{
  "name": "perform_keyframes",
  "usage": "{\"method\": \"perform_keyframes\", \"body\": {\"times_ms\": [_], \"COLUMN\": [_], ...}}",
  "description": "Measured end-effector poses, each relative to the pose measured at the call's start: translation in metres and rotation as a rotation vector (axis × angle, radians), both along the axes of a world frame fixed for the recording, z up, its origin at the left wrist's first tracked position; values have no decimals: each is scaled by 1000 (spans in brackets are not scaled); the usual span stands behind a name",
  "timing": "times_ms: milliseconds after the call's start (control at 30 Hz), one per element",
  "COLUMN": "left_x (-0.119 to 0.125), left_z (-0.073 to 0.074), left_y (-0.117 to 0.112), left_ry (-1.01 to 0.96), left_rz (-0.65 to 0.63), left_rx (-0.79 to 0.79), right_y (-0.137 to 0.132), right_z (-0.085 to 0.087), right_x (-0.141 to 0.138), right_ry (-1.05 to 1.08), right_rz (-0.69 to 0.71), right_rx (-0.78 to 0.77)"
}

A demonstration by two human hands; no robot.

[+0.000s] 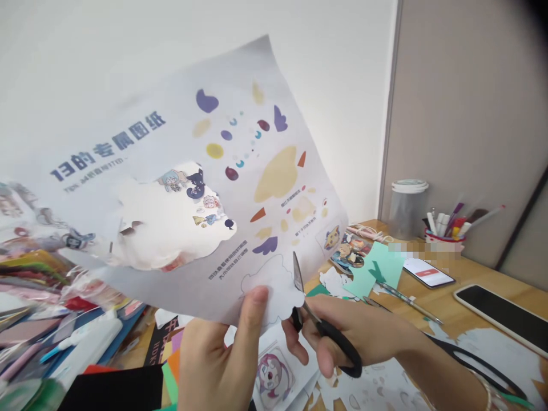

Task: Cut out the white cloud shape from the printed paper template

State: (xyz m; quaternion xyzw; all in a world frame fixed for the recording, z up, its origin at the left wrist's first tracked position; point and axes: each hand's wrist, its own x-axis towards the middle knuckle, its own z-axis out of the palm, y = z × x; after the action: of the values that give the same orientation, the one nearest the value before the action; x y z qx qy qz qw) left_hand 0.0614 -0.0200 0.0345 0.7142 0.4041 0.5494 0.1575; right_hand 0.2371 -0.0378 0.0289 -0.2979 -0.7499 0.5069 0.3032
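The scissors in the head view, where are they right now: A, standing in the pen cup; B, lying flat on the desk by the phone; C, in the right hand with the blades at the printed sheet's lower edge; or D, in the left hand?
C: the right hand grips the black-handled scissors, blades up at the lower edge of the printed sheet, which the left hand pinches.

printed sheet (180,171) | held up, tilted, hole cut | black-handled scissors (317,319) at lower edge

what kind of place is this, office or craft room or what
Most likely a desk used for paper crafts, at home or in an office nook. A printed sheet is being cut with scissors, a pen cup stands by the wall, and paper scraps litter the wooden desk.
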Motion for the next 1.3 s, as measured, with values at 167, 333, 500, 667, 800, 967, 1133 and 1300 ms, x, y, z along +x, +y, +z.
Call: {"method": "perform_keyframes", "body": {"times_ms": [167, 333, 500, 667, 800, 967, 1133, 1300], "left_x": [-1, -1, -6, -13, -13, -12, -12, -7], "left_z": [-1, -2, -3, -5, -4, -2, -1, 1], "left_y": [0, -1, -2, -2, -1, 1, 2, -1], "left_ry": [1, -5, 26, 79, 80, 107, 137, 112], "left_rz": [-12, -10, 33, 112, 98, 45, -19, -25], "left_rx": [45, 48, 58, -58, -79, -79, 7, 23], "right_y": [2, 5, 6, 4, 2, 0, 1, 2], "right_z": [-6, -15, -17, -9, -3, 0, -4, -10], "right_x": [-3, -7, -6, -2, 0, 0, -1, -4], "right_ry": [25, 96, 79, -43, -145, -129, -43, 32], "right_rz": [8, 16, 16, -44, -77, -69, -60, -25], "right_rx": [36, 50, 3, -31, -47, -75, -30, 23]}}
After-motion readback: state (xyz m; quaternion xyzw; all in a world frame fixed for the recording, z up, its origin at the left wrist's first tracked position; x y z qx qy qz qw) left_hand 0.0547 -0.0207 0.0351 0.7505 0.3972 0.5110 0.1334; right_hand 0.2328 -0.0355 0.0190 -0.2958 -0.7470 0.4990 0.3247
